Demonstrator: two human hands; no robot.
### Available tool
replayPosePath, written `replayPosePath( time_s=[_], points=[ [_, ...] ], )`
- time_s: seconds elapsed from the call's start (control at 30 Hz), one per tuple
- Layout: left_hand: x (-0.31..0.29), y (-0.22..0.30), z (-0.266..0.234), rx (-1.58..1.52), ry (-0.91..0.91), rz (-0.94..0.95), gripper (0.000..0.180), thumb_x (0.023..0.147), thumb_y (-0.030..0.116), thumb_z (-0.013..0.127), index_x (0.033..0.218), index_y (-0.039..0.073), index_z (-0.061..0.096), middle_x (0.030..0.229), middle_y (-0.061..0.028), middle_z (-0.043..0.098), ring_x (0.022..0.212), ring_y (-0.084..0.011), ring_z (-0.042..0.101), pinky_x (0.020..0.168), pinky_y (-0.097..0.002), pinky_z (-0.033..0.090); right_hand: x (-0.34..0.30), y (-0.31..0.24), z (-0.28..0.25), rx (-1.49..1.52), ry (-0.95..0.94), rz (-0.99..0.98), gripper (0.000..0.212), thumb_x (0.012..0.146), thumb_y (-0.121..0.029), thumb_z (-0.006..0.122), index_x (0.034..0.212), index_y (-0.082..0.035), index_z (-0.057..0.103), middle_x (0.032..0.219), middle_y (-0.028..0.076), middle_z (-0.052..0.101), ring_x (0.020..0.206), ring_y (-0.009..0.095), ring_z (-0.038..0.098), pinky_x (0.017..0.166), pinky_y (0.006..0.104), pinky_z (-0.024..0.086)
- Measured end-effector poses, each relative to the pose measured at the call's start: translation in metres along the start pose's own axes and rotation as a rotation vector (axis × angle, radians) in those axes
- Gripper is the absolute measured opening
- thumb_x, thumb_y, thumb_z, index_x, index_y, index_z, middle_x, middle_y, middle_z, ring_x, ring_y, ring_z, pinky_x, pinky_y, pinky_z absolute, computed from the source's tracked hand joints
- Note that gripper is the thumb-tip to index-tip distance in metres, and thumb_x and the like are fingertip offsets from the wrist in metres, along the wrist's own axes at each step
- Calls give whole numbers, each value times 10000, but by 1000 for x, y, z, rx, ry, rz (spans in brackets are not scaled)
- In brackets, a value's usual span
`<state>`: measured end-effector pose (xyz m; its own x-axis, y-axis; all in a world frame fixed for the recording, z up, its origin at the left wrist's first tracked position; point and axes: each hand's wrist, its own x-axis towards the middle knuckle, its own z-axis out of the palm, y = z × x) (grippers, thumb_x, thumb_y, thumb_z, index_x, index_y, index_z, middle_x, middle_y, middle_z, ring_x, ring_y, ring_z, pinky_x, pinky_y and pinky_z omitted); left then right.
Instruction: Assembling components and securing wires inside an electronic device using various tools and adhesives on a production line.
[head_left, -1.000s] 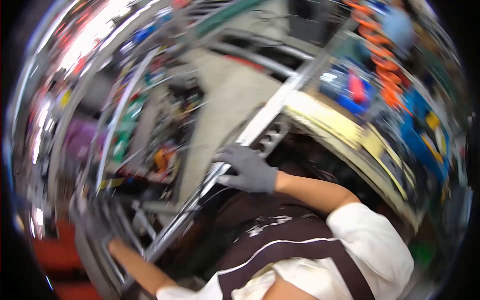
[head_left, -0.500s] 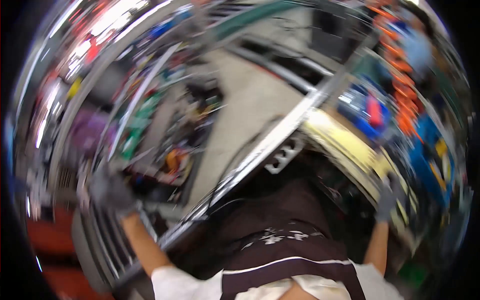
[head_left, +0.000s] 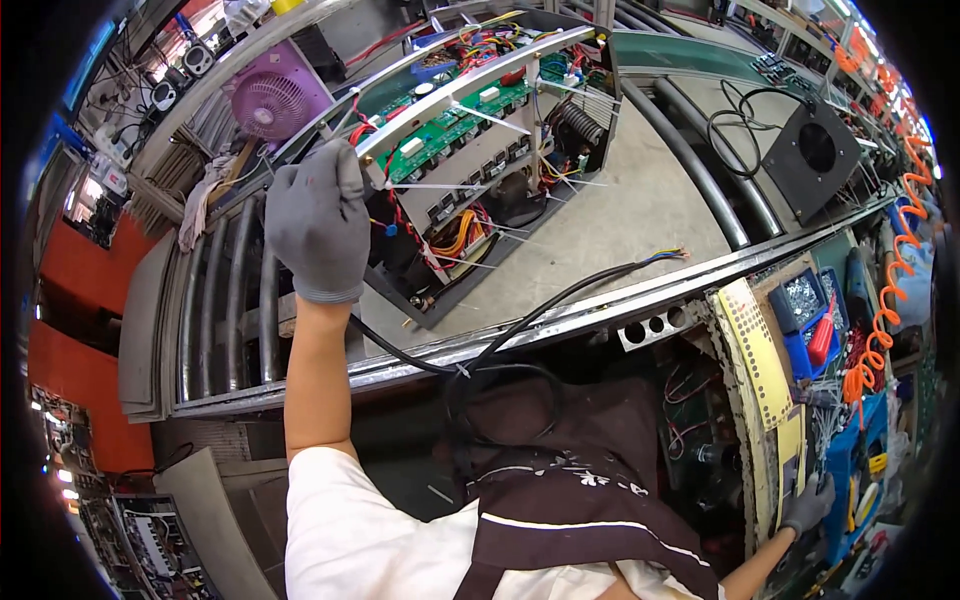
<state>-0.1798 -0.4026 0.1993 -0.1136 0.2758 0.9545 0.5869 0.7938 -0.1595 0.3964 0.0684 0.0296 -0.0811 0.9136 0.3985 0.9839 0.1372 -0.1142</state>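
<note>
My left hand, in a grey glove, is closed at the left end of an open electronics chassis. Its fingers curl in at the chassis corner, where the fist hides the panel edge. Inside the chassis are green circuit boards, coloured wires and white cable ties with long loose tails. A black cable with bared coloured leads lies over the bench edge, its coil hanging in front of my apron. Far to the right, my gloved right hand is beside a yellow perforated strip and a blue tool holder; its fingers are too small to read.
Metal rollers flank the bench top. A black panel with a round fan opening sits at the back right. Blue parts bins, a red-handled tool and an orange coiled hose are on the right. A purple fan stands behind the chassis.
The view has turned and steadied after blur. My left hand is now up against the chassis end; my right hand is lower at the right side. The black cable shows clearly across the bench edge.
</note>
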Motion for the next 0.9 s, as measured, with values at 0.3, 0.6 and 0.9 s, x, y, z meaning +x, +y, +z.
replayPosePath(
  time_s=[0.3, 0.6, 0.9],
  points=[
    [-1, -25, 12, -62, 62, -56, 91, 875, 166, 613, 890, 78, 631, 734, -123, 630, 656, -306, 608, 570, -378, 475, 4, 14, 13, -28, -96, 47, 436, 879, -367, 560, 1215, -90, 572, 1220, 126, 553, 1142, 306, 491, 975, 407, 371],
    [-5, -49, 37, 49, 57, -95, 165, 879, 315, 598, 876, 155, 637, 634, -132, 603, 587, -344, 601, 507, -407, 462, 37, -14, 12, 63, -6, -94, 455, 886, -375, 554, 1223, -70, 567, 1269, 134, 534, 1169, 306, 483, 991, 401, 361],
    [-9, -7, 16, 218, 68, 125, 176, 826, 267, 611, 952, 144, 628, 959, -101, 642, 913, -296, 600, 756, -455, 458, 1, -1, -3, 103, -2, -56, 433, 887, -343, 570, 1225, -73, 570, 1245, 141, 546, 1140, 313, 504, 967, 406, 382]
  ],
)
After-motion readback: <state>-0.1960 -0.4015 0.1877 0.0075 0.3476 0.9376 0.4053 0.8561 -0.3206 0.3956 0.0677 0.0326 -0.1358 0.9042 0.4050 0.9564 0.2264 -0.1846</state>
